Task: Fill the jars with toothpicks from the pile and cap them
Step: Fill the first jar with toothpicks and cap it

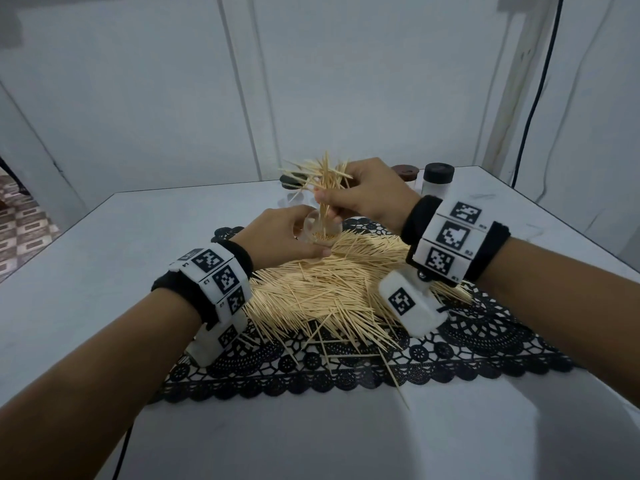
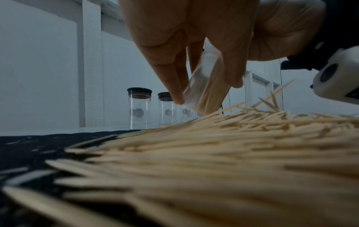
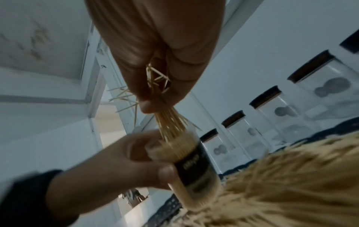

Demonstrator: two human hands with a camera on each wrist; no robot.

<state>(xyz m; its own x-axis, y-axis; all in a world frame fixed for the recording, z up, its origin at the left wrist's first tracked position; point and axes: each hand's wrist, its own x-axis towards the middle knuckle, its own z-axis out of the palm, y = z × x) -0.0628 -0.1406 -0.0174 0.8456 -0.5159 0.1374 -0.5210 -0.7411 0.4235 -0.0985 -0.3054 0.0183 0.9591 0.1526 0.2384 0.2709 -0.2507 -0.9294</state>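
Observation:
A big pile of toothpicks (image 1: 332, 289) lies on the black lace mat (image 1: 485, 337). My left hand (image 1: 287, 233) grips an uncapped clear glass jar (image 1: 320, 230), tilted at the pile's far edge and partly filled with toothpicks. My right hand (image 1: 360, 199) pinches a bunch of toothpicks (image 1: 320, 181) with their lower ends inside the jar's mouth and their tops fanned out. In the right wrist view the jar (image 3: 192, 162) shows a dark label, and the bunch (image 3: 170, 124) enters its mouth. In the left wrist view my fingers (image 2: 170, 73) wrap the jar (image 2: 205, 86).
Several empty capped jars (image 3: 272, 107) stand in a row behind the mat. One dark-capped jar (image 1: 438, 181) and a loose brown lid (image 1: 405, 173) show behind my right hand. Stray toothpicks lie on the mat's near side. White walls enclose the table (image 1: 86, 271).

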